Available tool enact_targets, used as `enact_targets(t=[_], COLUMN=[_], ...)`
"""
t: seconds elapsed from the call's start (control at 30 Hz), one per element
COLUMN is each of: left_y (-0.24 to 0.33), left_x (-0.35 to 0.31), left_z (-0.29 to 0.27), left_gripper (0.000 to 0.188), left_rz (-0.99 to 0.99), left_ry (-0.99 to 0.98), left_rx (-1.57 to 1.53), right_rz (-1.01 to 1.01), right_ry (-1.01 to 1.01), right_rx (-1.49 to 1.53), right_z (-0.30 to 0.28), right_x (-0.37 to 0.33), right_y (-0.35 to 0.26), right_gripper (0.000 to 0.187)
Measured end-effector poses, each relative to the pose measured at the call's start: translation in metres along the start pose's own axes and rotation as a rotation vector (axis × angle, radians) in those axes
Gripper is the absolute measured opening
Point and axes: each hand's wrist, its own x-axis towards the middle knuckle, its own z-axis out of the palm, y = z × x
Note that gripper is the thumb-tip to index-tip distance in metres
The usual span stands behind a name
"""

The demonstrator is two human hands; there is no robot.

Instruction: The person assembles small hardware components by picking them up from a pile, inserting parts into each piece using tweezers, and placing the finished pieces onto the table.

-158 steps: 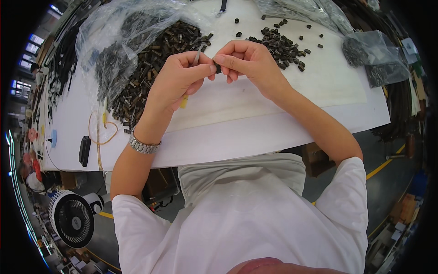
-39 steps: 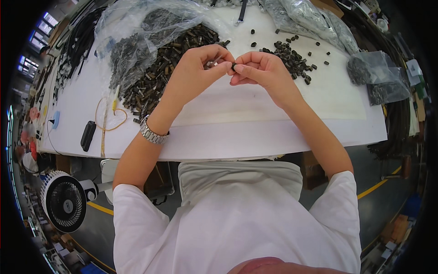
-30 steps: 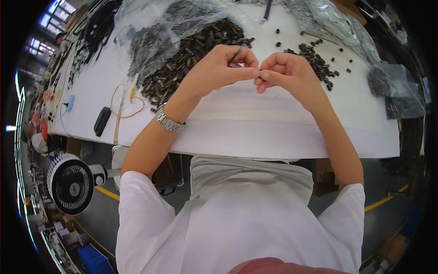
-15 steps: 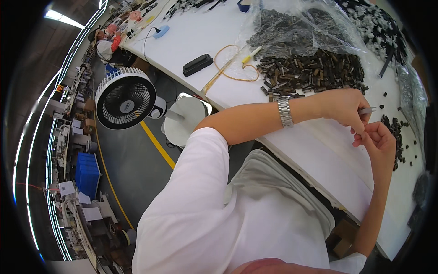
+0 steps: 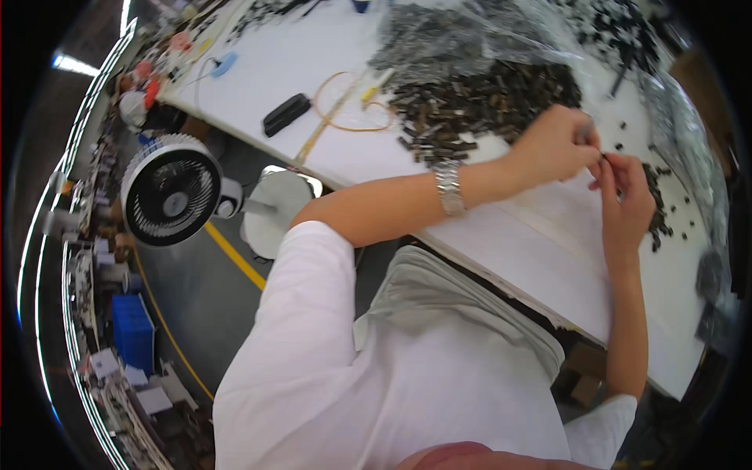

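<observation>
The left hand [image 5: 552, 142] and the right hand [image 5: 629, 192] meet just right of the pile [image 5: 478, 100], fingertips close together over the table [image 5: 533, 243]. The right thumb and fingers pinch a small dark piece [image 5: 604, 158], and the left fingertips come right up to it; whether they grip it too, I cannot tell. The use of 2 hands probably steadies something so tiny. The left fingers also curl around a grey tool [image 5: 583, 134], blurred, seemingly tucked there to leave thumb and fingertip free.

The heap [image 5: 656, 210] of small dark bits lies right of the pile, partly behind the right hand, perhaps set apart so the 2 lots do not mix. Clear plastic [image 5: 540, 48] covers the pile's far side and may get in the way of reaching there; its near side lies bare. The left forearm, with a watch [image 5: 449, 188], passes along the pile's near edge. Left of the pile are a yellow tool [image 5: 369, 95], a looped cord [image 5: 316, 100] and a black case [image 5: 287, 115]; farther left, beyond the table edge, stands a fan [image 5: 174, 198].
</observation>
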Motion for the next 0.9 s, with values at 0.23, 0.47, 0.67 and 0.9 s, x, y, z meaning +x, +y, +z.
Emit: enact_targets(t=[0.23, 0.47, 0.67, 0.9], left_y=[-0.006, 0.01, 0.023, 0.02], left_x=[0.011, 0.007, -0.001, -0.007], left_z=[-0.027, -0.021, -0.011, 0.0], left_gripper=[0.025, 0.019, 0.017, 0.013], left_rz=[-0.252, -0.203, 0.007, 0.276], left_ry=[-0.291, -0.289, -0.034, 0.102], left_rx=[-0.421, -0.395, 0.114, 0.425], right_rz=[-0.31, -0.429, -0.12, -0.041], right_ry=[0.107, 0.104, 0.052, 0.053], right_rx=[0.005, 0.055, 0.404, 0.374], right_z=[0.002, -0.004, 0.004, 0.003], right_x=[0.0, -0.001, -0.001, 0.001], right_y=[0.002, 0.004, -0.008, -0.012], right_gripper=[0.017, 0.012, 0.011, 0.016])
